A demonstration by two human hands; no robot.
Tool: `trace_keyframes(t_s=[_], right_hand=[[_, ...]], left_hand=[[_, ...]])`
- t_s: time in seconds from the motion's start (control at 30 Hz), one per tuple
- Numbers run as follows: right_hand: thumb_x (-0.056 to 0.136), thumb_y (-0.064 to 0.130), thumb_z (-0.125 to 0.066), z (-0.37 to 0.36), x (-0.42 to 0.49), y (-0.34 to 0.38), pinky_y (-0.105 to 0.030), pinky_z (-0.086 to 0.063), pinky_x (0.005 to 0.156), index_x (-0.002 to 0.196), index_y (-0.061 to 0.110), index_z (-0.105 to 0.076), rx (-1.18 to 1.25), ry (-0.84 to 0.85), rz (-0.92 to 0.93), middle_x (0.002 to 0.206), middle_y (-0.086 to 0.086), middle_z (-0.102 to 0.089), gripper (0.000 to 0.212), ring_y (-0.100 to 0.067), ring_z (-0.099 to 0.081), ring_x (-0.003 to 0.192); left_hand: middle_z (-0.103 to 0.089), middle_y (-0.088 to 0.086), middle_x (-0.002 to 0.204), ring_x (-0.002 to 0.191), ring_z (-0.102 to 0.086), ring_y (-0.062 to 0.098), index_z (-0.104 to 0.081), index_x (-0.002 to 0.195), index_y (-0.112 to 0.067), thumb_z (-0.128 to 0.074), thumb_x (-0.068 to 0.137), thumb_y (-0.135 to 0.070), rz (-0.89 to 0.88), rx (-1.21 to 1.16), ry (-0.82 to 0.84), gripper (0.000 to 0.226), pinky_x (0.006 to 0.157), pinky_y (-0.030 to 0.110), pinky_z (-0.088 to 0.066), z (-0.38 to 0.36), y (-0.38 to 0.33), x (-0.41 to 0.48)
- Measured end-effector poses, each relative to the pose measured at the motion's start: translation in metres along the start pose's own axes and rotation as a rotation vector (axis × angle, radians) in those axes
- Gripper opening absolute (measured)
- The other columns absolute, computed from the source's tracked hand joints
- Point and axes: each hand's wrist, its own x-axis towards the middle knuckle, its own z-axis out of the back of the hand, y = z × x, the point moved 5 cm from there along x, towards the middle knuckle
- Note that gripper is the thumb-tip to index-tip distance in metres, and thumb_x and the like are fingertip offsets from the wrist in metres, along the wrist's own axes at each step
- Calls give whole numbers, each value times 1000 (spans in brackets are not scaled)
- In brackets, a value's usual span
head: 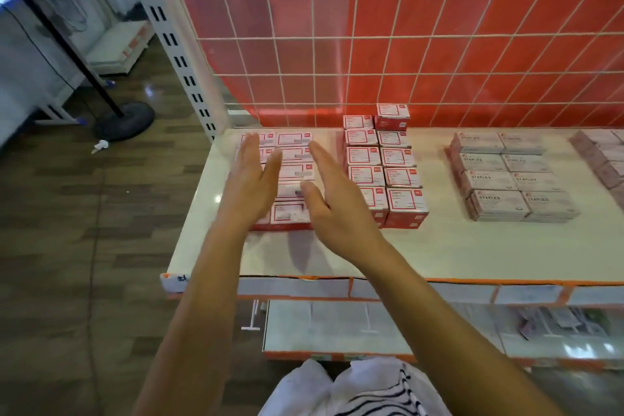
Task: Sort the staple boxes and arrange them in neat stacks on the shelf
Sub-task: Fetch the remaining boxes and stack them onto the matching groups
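Observation:
A low block of red-and-white staple boxes (293,176) lies at the left end of the white shelf (439,246). My left hand (251,179) is flat with straight fingers over the block's left column. My right hand (332,192) is flat too, its edge along the block's right side. Neither hand holds a box. Right beside them stands a taller two-column stack of the same red-and-white boxes (385,167), with one extra box (392,115) on top at the back. Farther right sits a block of pale pink boxes marked STAPLES (506,176).
More pinkish boxes (604,155) reach the right edge of the view. A red panel with a white wire grid (405,37) backs the shelf. A slotted upright post (182,54) stands at its left. A lower shelf (371,328) sits underneath. Wooden floor lies to the left.

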Motion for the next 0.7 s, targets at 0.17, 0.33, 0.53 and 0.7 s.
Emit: trace_keyframes(t_s=[0.17, 0.33, 0.53, 0.7], right_hand=[[98, 15, -35, -30, 39, -17, -22, -23, 110, 136, 15, -37, 76, -42, -144, 139, -1, -44, 38, -18, -40, 129], [101, 29, -32, -37, 59, -42, -45, -38, 106, 130, 17, -40, 123, -79, -381, 133, -2, -49, 33, -22, -47, 122], [104, 35, -25, -38, 60, -44, -31, -31, 98, 143, 20, -29, 186, 9, -445, 145, 2, -40, 42, -21, -39, 131], [104, 33, -24, -43, 63, -50, -37, -34, 104, 143, 25, -27, 218, 2, -407, 143, 5, -42, 40, -19, -43, 130]], left_hand=[[-60, -1, 122, 112, -58, 19, -47, 125, -41, -29, 97, -58, 148, -254, 15, 38, 100, 47, -45, 20, 27, 2], [-65, 4, 117, 107, -64, 23, -54, 127, -28, -35, 91, -65, 255, -493, 29, 54, 96, 51, -48, 23, 49, 11], [-72, 2, 106, 97, -69, 21, -61, 119, -20, -32, 102, -44, 245, -633, 104, 41, 83, 36, -56, 14, 50, 21], [-70, -2, 110, 100, -68, 17, -58, 125, -25, -30, 101, -47, 260, -630, 161, 43, 86, 37, -55, 10, 55, 26]])
